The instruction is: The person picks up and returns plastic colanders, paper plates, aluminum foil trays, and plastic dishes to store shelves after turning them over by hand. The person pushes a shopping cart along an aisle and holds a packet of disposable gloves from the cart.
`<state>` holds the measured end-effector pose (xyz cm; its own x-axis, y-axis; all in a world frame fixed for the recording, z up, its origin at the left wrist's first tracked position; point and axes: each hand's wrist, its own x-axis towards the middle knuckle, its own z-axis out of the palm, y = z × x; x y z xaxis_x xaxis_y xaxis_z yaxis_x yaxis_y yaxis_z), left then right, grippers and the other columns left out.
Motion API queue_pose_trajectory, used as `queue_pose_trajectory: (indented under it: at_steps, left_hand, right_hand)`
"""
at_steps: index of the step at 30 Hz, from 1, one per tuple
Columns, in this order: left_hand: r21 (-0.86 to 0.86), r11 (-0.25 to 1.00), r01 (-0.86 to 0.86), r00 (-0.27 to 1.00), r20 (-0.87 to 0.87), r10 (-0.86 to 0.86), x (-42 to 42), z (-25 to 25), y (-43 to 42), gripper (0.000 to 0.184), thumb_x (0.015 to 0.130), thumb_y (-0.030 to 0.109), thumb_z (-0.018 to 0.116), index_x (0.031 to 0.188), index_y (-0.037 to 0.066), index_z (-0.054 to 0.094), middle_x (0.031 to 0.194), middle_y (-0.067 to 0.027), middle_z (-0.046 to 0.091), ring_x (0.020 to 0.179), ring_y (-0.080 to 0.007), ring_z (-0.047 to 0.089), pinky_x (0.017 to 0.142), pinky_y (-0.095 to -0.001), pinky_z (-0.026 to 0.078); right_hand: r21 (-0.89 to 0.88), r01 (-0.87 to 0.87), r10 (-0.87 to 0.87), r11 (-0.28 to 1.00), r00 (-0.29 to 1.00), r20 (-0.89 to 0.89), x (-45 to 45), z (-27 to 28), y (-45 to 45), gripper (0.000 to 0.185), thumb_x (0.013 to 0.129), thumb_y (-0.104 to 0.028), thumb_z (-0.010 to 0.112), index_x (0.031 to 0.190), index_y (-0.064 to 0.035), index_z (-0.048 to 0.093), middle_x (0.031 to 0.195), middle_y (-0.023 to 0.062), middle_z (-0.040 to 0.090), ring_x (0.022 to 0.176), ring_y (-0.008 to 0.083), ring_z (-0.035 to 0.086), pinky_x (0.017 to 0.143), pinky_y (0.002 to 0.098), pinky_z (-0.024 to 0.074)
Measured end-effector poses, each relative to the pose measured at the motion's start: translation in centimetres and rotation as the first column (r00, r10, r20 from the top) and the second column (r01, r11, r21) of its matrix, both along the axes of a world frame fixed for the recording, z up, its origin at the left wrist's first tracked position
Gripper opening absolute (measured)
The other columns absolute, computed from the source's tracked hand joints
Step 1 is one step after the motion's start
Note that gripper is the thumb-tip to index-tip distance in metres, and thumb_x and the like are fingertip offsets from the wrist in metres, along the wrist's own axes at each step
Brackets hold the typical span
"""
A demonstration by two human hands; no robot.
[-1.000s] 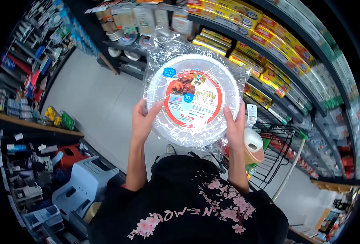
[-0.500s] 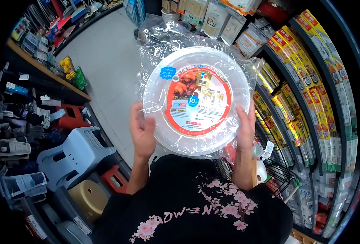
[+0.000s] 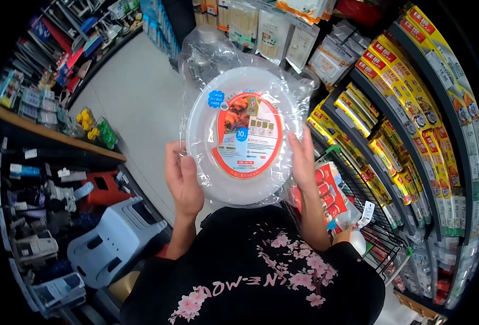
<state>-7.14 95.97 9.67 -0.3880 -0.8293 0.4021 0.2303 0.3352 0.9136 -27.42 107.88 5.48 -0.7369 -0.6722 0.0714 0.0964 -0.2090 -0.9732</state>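
Note:
A clear plastic bag of round white plastic plates (image 3: 204, 162) is held up in front of my chest. A round label (image 3: 256, 138) with a red rim and a food picture shows on its face. My left hand (image 3: 185, 181) grips the pack's left edge, thumb in front and fingers partly hidden behind. At the right edge, my right hand (image 3: 303, 162) holds it the same way. The loose top of the bag (image 3: 207, 46) sticks up crumpled above the plates.
A black wire shopping basket or cart (image 3: 366, 195) stands right of me with a red package (image 3: 326, 192) in it. Shelves of yellow boxes (image 3: 396, 81) curve along the right. On the left are a light blue plastic stool (image 3: 117, 238) and dark shelves; a tiled aisle (image 3: 136, 92) runs ahead.
The pack has turned, its right side swinging away, so it looks narrower. My right hand moved left with it. More of the basket and its red package shows, and the view shifted slightly.

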Motion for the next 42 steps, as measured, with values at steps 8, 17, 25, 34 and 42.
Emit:
queue_pose_trajectory:
  at_steps: [8, 17, 25, 34, 42]
  left_hand:
    - [-0.080, 0.992, 0.097, 0.968, 0.239, -0.076, -10.1, 2.7, -6.7, 0.020, 0.098, 0.018, 0.058, 0.089, 0.000, 0.054, 0.070, 0.0032, 0.049, 0.066, -0.0041, 0.042, 0.057, -0.0225, 0.032]
    - [0.024, 0.992, 0.124, 0.948, 0.294, -0.126, -17.3, 5.3, -11.3, 0.020, 0.102, 0.021, 0.055, 0.100, 0.002, 0.055, 0.083, 0.0016, 0.057, 0.074, -0.0019, 0.045, 0.066, -0.0184, 0.036]
    - [-0.397, 0.847, 0.353, 0.869, 0.474, -0.141, -18.2, 7.5, -17.9, 0.019, 0.081, 0.008, 0.076, 0.093, 0.001, 0.063, 0.082, -0.0054, 0.061, 0.070, -0.0144, 0.056, 0.064, -0.0268, 0.044]
    - [-0.541, 0.618, 0.570, 0.798, 0.544, -0.259, -14.8, 7.0, -24.8, 0.023, 0.066, -0.001, 0.075, 0.086, 0.010, 0.070, 0.097, -0.0021, 0.067, 0.112, -0.0286, 0.061, 0.102, -0.0508, 0.042]
    - [-0.444, 0.753, 0.486, 0.827, 0.512, -0.232, -11.3, 1.7, -31.3, 0.025, 0.063, -0.009, 0.073, 0.084, 0.003, 0.068, 0.095, -0.0056, 0.066, 0.111, -0.0288, 0.063, 0.102, -0.0476, 0.044]
  right_hand:
    - [0.168, -0.108, 0.062, 0.980, 0.964, 0.260, -7.3, -6.5, -5.8, 0.049, 0.103, -0.027, 0.052, 0.141, 0.0020, 0.043, 0.133, 0.0119, 0.057, 0.121, 0.0156, 0.053, 0.101, 0.0278, 0.0407]
    - [0.033, -0.263, 0.205, 0.964, 0.819, 0.535, -10.9, -5.6, -9.9, 0.048, 0.101, -0.022, 0.052, 0.143, -0.0019, 0.043, 0.131, 0.0100, 0.059, 0.118, 0.0164, 0.058, 0.097, 0.0286, 0.0469]
    - [0.214, -0.173, 0.124, 0.961, 0.967, 0.224, -13.5, -6.8, -12.9, 0.036, 0.097, -0.026, 0.063, 0.127, -0.0086, 0.054, 0.103, 0.0010, 0.064, 0.088, 0.0084, 0.057, 0.067, 0.0257, 0.0444]
    - [0.118, -0.249, 0.275, 0.961, 0.893, -0.357, -15.4, -7.1, -15.6, 0.033, 0.098, -0.018, 0.058, 0.126, -0.0022, 0.054, 0.110, 0.0110, 0.064, 0.098, 0.0239, 0.065, 0.089, 0.0327, 0.0534]
    - [0.070, 0.030, -0.022, 0.997, 0.994, -0.105, -14.2, -9.4, -22.4, 0.027, 0.094, -0.010, 0.061, 0.119, -0.0030, 0.056, 0.109, 0.0080, 0.063, 0.096, 0.0200, 0.065, 0.085, 0.0303, 0.0536]
